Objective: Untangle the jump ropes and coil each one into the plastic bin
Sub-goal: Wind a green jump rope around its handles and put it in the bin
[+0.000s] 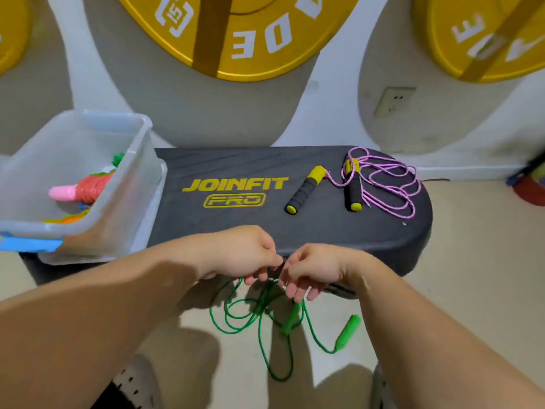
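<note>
**Before a JOINFIT PRO board, two hands on a green rope**

Against the wall, a yellow weight plate (236, 39) shows the letters "ADE" and a "15" mark. Below it, a black board (236, 163) reads "JOINFIT PRO". A clear plastic bin (124, 184) at its left end holds bundled ropes (91, 187). A purple jump rope (305, 190) lies loose at the right end. In front, the left hand (244, 255) and right hand (312, 270) each pinch the green jump rope (349, 332), its loops and handles dangling toward the floor.
</note>
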